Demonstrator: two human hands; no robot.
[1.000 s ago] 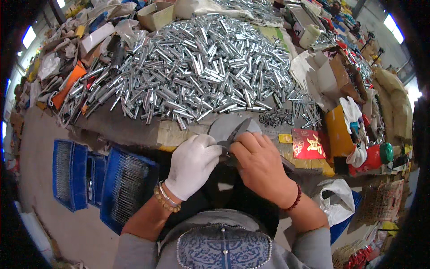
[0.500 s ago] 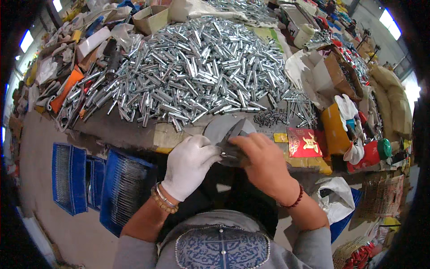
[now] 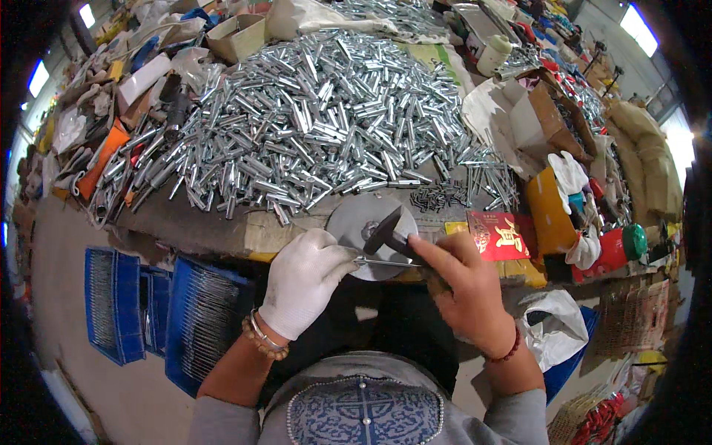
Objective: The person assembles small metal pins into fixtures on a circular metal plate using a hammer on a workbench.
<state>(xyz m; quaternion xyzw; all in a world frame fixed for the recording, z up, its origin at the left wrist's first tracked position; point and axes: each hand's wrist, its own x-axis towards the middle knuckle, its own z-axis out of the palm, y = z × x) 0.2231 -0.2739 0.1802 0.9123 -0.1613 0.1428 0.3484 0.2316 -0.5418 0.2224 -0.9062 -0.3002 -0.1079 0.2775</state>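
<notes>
At the near edge of the workbench [image 3: 222, 226] we have a round grey metal block [image 3: 354, 222] serving as an anvil. Our left hand [image 3: 304, 282], in a white glove, pinches a thin metal pin [image 3: 386, 262] by its near end and lays it across the block's front rim. Our right hand [image 3: 467, 293], bare, is closed around the handle of a small hammer [image 3: 387, 230]; the dark head sits just above the pin, tilted, close to the gloved fingertips.

Behind the block, a large heap of bright metal sleeves [image 3: 311, 126] covers most of the bench top; a smaller cluster of dark pins [image 3: 437, 196] lies just right of the block.

Our reading of good practice here: keep the pin flat on the block, not hanging off the rim, so the blow lands on supported metal. Gloved fingers want to sit well back from the hammer face. Short wrist taps, head square to the pin, seem safer than a full swing. A glancing strike could flick the pin off the edge toward the blue crates [image 3: 185, 311] below.
</notes>
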